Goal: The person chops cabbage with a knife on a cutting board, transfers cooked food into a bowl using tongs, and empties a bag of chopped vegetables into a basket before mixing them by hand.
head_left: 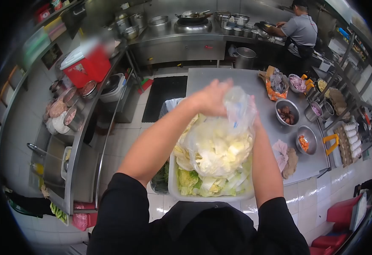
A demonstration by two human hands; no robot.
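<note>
A clear plastic bag (220,146), full of cut pale-yellow cabbage, sits over a white tub (173,182). More chopped cabbage (213,186), yellow and green, fills the tub below it. The bag's gathered neck (239,106) rises between my hands. My right hand (254,111) grips the neck from the right, mostly hidden behind the plastic. On the other side, my left hand (213,98) is beside the neck, its fingers smeared by motion, so I cannot make out their hold.
On the steel table (203,76) stand a bowl of brown chunks (287,113), a bowl of orange pieces (307,140) and an orange bag (276,85). Egg trays (350,142) are at right. A co-worker (299,29) stands at the back counter. A red cooler (86,63) sits left.
</note>
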